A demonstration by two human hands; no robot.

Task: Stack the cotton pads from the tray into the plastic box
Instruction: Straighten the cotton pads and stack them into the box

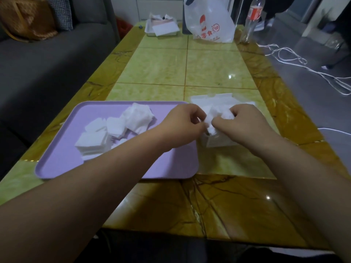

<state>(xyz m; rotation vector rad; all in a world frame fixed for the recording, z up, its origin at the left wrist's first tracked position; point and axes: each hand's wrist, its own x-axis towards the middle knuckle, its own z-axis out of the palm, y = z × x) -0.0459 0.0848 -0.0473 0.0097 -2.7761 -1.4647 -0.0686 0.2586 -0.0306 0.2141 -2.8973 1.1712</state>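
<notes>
The left grip [182,120] and right grip [245,122] each pinch the cotton pads [209,118] between them, just over the plastic box [218,143]. Loose pads [106,133] lie on the tray [152,168], left of both grips. They are probably light, soft and easily crumpled, so pinch the flat edges gently.

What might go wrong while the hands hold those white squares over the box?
The left hand and right hand pinch a rumpled bunch of pads over the plastic box, so it may go in crooked, not stacked flat. A few might slip out onto the table. The piles left on the tray look loose and uneven, so a quick grab may scatter them.
</notes>
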